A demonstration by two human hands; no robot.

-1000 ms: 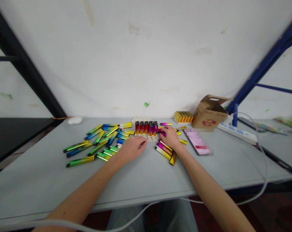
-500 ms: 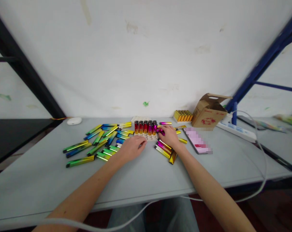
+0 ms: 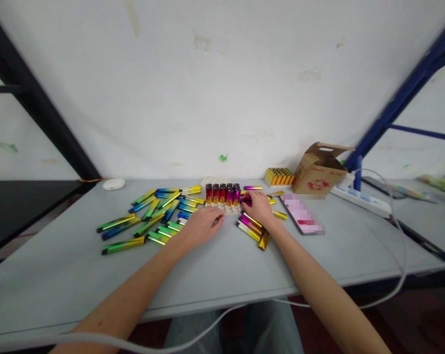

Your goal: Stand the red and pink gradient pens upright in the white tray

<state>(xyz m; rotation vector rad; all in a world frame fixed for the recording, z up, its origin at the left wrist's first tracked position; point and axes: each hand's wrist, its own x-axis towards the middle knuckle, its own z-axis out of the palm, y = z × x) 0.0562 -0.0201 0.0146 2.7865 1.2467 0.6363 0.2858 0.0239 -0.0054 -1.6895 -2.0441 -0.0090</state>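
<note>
Several red and magenta lighters (image 3: 223, 193) with black tops stand upright in a pale tray (image 3: 233, 210) that has round holes. My right hand (image 3: 258, 207) is at the tray's right end, its fingers closed on a magenta lighter (image 3: 247, 200), mostly covered by the fingers. By the tray's front left corner rests my left hand (image 3: 202, 226), fingers curled; a dark spot shows between thumb and fingers, too small to name. Blue, green and yellow lighters (image 3: 149, 224) lie loose to its left. Under and beside my right wrist lie magenta and gold lighters (image 3: 249, 229).
A phone (image 3: 299, 214) lies right of my right hand. Behind it stand a block of upright yellow lighters (image 3: 279, 177) and an open cardboard box (image 3: 318, 172). A power strip (image 3: 362, 200) with white cables is farther right. A white case (image 3: 114, 184) sits back left.
Hardly anything differs. The view has shifted very slightly; both hands stay at the tray, the right one still on the magenta lighter.
</note>
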